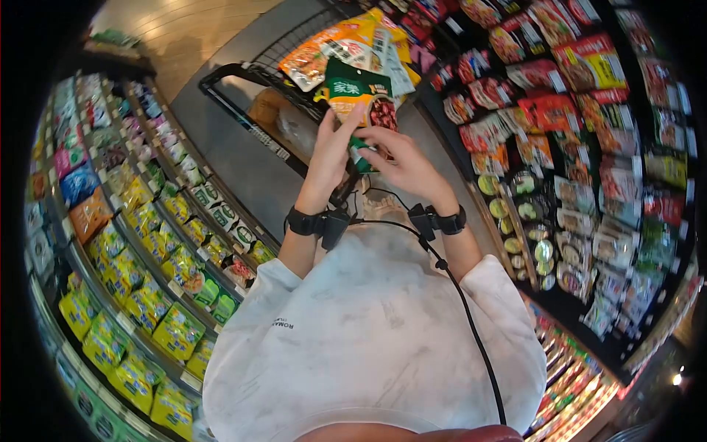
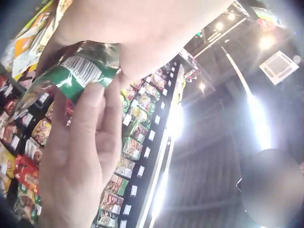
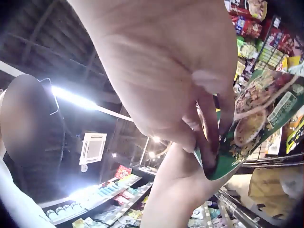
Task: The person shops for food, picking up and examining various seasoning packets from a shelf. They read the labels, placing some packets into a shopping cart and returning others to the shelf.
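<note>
one green, glossy food packet (image 1: 346, 85) with a barcode on its bent lower end sits between the fingers of both hands. the left hand (image 1: 330, 158) seems to clasp its side, though part of that hold is hidden; the right hand (image 1: 405, 166) pinches the lower end. smooth film could slip if either hold loosens, and an uneven pull might crease it. beyond the fingers, orange-and-yellow plastic packets (image 1: 309, 62) heaped in the black wire cart (image 1: 258, 135) could slide if knocked.
</note>
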`<state>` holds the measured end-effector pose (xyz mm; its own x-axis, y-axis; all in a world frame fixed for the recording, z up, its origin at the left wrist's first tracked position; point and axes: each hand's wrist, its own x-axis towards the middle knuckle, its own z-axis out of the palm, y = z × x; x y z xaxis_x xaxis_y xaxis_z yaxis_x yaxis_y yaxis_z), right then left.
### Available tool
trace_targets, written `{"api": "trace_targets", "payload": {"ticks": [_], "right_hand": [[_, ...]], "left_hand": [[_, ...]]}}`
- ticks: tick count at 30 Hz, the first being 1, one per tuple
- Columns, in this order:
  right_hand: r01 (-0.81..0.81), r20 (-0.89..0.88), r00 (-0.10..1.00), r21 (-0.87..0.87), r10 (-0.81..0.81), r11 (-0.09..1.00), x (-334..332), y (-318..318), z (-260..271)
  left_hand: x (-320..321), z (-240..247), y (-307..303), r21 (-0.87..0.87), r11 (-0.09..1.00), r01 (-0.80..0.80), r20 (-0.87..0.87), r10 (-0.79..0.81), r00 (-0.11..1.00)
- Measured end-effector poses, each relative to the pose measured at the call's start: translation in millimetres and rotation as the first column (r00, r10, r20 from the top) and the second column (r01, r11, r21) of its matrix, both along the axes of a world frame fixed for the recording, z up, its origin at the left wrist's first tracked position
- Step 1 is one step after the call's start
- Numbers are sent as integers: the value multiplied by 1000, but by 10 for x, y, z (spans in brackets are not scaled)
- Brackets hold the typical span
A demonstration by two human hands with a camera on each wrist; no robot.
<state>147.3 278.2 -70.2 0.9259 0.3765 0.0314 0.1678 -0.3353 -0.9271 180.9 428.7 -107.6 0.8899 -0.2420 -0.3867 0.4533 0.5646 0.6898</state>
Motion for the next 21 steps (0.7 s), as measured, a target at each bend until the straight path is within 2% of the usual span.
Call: {"api": "trace_targets", "payload": {"ticks": [1, 2, 4, 5, 6, 7, 8, 9, 10, 12, 15, 17, 20, 21], "right_hand": [[15, 88, 996, -68, -9, 998, -90, -13, 48], [-2, 5, 1000, -14, 2, 1000, -151, -85, 116], [-12, -149, 988, 120, 29, 993, -312, -287, 277], [173, -207, 972, 284, -116, 943, -421, -415, 387], [218, -37, 973, 470, -227, 855, -463, -562, 372], [299, -179, 950, 753, -255, 587, -572, -765, 426], [278, -233, 945, 942, -231, 188, -731, -957, 485], [173, -208, 951, 972, -228, -161, -880, -1093, 568], [102, -245, 928, 891, -281, -442, -1022, -1225, 653], [-73, -227, 912, 732, -343, -677, -1306, -1586, 612], [-180, -275, 857, 632, -436, -753, -1798, -1881, 398], [-204, -328, 813, 612, -480, -764, -2151, -2146, 197], [-234, -391, 769, 566, -507, -791, -2738, -2528, 28], [-241, -386, 773, 557, -504, -795, -2946, -2634, -24]], "left_hand": [[-50, -10, -10, -4, 1000, 10, 14, -10, 1000], [-126, -25, -25, 0, 1000, 7, -58, -7, 998], [-207, -81, -90, 11, 1000, -8, -42, 8, 999], [-253, -53, -108, 69, 997, 32, -18, -31, 999], [-258, -11, -120, 124, 990, 64, 15, -66, 998], [-271, 24, -154, 179, 979, 93, 48, -104, 993], [-279, 15, -196, 155, 982, 105, 70, -117, 991], [-292, 27, -248, 177, 978, 112, 92, -130, 987], [-312, 47, -318, 198, 973, 118, 114, -142, 983], [-402, 131, -494, 175, 978, 115, 91, -133, 987], [-604, 270, -752, 155, 979, 134, 70, -146, 987], [-801, 351, -1035, 107, 986, 132, 49, -137, 989], [-1036, 255, -1424, -198, 954, 227, -47, -241, 969], [-1079, 133, -1525, -236, 938, 252, -6, -261, 965]]}}
